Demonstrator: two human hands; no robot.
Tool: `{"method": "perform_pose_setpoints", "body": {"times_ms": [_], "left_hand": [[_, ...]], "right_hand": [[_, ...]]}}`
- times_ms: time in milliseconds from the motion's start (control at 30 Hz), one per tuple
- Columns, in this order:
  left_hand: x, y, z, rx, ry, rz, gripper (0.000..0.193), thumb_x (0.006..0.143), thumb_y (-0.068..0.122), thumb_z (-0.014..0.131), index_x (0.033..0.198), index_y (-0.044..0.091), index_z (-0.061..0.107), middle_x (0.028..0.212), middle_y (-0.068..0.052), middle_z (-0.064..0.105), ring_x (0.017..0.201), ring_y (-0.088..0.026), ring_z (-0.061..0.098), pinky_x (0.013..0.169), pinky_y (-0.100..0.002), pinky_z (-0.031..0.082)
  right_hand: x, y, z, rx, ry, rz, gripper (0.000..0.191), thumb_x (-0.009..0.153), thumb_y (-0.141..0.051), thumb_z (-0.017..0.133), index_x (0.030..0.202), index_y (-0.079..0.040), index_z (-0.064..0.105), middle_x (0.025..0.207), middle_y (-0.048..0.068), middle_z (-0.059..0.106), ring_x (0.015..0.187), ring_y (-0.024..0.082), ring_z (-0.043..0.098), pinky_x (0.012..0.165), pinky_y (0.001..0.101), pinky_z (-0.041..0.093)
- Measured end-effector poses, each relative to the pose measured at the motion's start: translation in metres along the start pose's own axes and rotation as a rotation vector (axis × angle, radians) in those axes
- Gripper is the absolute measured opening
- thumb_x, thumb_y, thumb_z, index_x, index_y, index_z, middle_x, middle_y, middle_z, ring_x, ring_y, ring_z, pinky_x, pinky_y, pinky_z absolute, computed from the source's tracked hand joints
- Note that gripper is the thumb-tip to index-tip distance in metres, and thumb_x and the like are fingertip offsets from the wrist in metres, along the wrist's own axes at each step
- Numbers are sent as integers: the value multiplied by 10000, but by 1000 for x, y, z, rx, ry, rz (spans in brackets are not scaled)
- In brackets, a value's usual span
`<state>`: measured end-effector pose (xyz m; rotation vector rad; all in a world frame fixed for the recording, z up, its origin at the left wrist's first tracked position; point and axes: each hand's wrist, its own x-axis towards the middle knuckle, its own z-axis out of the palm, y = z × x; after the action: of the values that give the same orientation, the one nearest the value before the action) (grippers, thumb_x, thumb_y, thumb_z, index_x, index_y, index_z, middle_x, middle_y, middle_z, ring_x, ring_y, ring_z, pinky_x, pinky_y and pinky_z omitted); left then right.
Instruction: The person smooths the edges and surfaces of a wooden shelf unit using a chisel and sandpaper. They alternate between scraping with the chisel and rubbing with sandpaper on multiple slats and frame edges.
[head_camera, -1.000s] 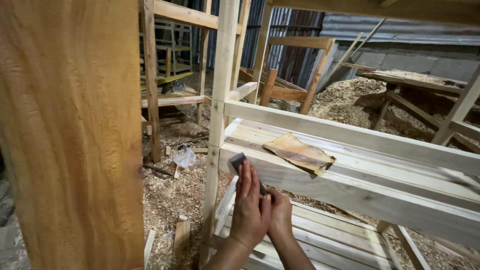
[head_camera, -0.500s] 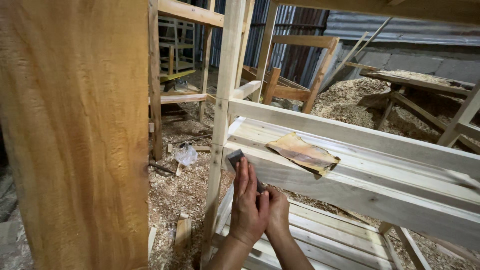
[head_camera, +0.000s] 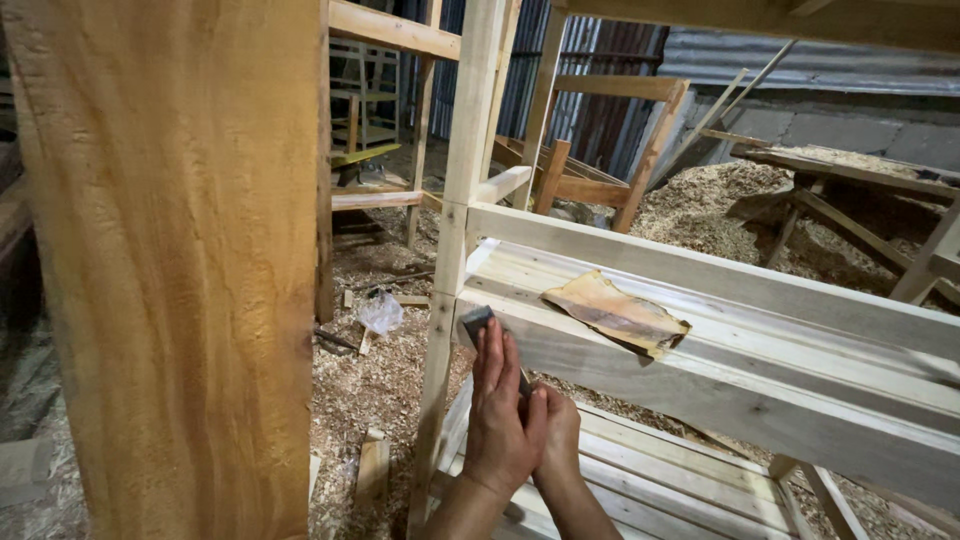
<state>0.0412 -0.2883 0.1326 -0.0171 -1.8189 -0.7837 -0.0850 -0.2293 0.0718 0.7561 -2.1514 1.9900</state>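
My left hand (head_camera: 500, 415) lies flat with its fingers pointing up, pressing a dark grey sanding block (head_camera: 477, 323) against the front rail (head_camera: 700, 395) of a pale wooden shelf frame. The block sits near the rail's left end, next to the upright post (head_camera: 455, 250). My right hand (head_camera: 557, 432) is tucked against the left hand, its fingers curled at the block's lower end. A worn, brown sheet of sandpaper (head_camera: 615, 312) lies on the slatted shelf above the rail, to the right of my hands.
A wide rough plank (head_camera: 180, 260) stands upright at the left. Sawdust and wood offcuts (head_camera: 372, 470) cover the floor, with a crumpled plastic bag (head_camera: 380, 312). More wooden frames (head_camera: 590, 150) and a sawdust heap (head_camera: 720, 200) stand behind. A lower slatted shelf (head_camera: 660, 480) lies under my hands.
Both hands stay pressed on the block at the same spot on the rail. Only the view has shifted slightly.
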Motion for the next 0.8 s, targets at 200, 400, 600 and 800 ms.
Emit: {"method": "perform_pose_setpoints", "body": {"times_ms": [200, 400, 600, 800], "left_hand": [[8, 2, 0, 6, -67, -94, 808, 947, 207, 596, 1585, -89, 197, 1697, -277, 79, 1547, -488, 73, 1233, -515, 156], [16, -2, 0, 54, -21, -38, 817, 937, 225, 608, 1585, -95, 227, 1695, -274, 109, 1561, -470, 96, 1254, -524, 141], [10, 1, -4, 15, -14, -13, 782, 928, 199, 625, 1550, -127, 279, 1675, -306, 172, 1552, -502, 124, 1246, -538, 157], [1, 10, 0, -6, -47, -81, 725, 906, 195, 633, 1495, -139, 372, 1677, -298, 204, 1566, -486, 150, 1245, -534, 154]], "right_hand": [[-4, -1, -1, 67, -46, -40, 245, 953, -146, 580, 792, -21, 717, 689, 41, 692, 596, 106, 590, 500, 296, 475], [5, 10, 5, 6, -87, -154, 230, 931, -136, 603, 757, -18, 697, 654, 25, 673, 578, 108, 573, 493, 286, 459], [6, 19, 9, 145, -85, 11, 293, 996, -141, 539, 792, 8, 687, 711, 50, 661, 608, 126, 569, 507, 307, 463], [-23, -15, -14, 273, -116, 154, 284, 975, -147, 493, 881, -12, 725, 792, 59, 740, 670, 132, 650, 596, 305, 536]]}}
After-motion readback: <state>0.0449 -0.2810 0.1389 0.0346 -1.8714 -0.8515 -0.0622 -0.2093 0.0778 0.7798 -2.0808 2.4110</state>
